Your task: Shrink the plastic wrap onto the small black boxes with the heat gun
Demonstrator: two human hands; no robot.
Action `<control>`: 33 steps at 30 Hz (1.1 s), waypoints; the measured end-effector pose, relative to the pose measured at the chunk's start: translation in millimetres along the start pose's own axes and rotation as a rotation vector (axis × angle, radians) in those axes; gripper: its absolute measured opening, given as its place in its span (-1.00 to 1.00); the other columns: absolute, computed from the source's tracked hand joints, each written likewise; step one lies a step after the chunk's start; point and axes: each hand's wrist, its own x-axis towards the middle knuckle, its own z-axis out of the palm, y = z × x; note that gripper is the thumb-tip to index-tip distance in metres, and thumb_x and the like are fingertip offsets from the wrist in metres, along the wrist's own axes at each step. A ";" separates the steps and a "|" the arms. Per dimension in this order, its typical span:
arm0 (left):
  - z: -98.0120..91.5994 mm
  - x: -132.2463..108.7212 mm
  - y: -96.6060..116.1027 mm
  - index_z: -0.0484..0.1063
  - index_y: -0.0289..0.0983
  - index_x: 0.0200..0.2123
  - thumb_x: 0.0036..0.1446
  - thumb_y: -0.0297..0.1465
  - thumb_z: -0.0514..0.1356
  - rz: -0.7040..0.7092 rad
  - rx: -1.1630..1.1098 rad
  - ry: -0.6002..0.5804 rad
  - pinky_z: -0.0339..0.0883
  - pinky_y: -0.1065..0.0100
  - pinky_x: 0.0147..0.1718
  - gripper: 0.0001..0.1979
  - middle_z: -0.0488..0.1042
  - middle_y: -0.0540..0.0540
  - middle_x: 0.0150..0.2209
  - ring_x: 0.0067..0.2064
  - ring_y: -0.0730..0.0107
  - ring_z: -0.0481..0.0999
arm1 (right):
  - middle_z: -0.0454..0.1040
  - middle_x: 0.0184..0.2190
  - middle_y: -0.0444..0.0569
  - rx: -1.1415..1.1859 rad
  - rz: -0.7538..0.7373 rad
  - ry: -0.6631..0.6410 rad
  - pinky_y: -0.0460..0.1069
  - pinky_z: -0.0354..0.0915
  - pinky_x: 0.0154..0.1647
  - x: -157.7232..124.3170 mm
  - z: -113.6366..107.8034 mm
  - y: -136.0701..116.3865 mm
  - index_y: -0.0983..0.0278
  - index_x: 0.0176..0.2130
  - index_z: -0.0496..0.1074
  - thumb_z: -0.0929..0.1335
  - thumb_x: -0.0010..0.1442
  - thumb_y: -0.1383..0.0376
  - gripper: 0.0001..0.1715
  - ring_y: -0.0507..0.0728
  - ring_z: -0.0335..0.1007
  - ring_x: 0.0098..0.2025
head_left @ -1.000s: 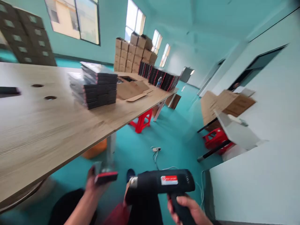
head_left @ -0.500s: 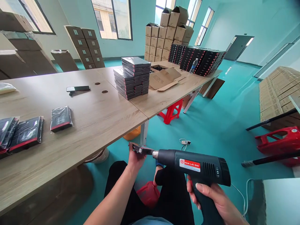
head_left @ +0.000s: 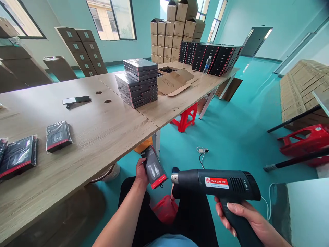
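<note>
left hand: fingers curled round the lower end of a black boxed cable pack, tilted up to face the nozzle
right hand: closed round the grip of a black heat gun, nozzle pointing at the pack
table: shrink-wrapped boxes stacked within reach

Pale teal walls rise above a glossy teal floor. Tall windows bring daylight in from the left, and a dark door stands at the far end. Two joined wooden tables run along the left side, with a red stool beneath them. Cardboard boxes are stacked high beyond the tables, and another red stool sits at the right.
</note>
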 end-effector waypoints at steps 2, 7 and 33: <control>3.0 0.2 1.1 0.50 -0.34 -0.28 -0.02 -0.34 0.14 0.034 0.061 -0.001 0.51 0.17 -0.40 -0.74 0.53 -0.14 -0.52 -0.44 0.11 0.58 | 0.60 -0.33 0.01 -0.031 -0.027 -0.004 -0.12 0.33 -0.47 -1.6 1.0 -1.6 0.30 -0.13 0.55 0.50 0.07 0.10 -0.57 0.05 0.47 -0.42; 8.8 -6.7 6.5 0.50 -0.35 -0.33 -0.05 -0.36 0.13 0.068 0.114 -0.072 0.48 0.21 -0.48 -0.76 0.54 -0.15 -0.52 -0.54 0.18 0.52 | 0.60 -0.30 0.03 -0.127 -0.032 -0.043 -0.10 0.35 -0.44 -0.5 3.9 -7.5 0.30 -0.11 0.54 0.49 0.08 0.11 -0.57 0.06 0.47 -0.40; -25.2 -26.2 -14.5 0.47 -0.39 0.02 0.24 -0.15 0.11 -0.211 -0.012 -0.469 0.46 0.21 -0.24 -0.53 0.57 -0.32 -0.12 -0.13 0.06 0.58 | 0.56 -0.33 -0.02 -0.301 -0.190 -0.099 -0.08 0.36 -0.45 47.5 40.9 -21.5 0.31 -0.15 0.51 0.44 0.13 0.13 -0.65 0.06 0.46 -0.40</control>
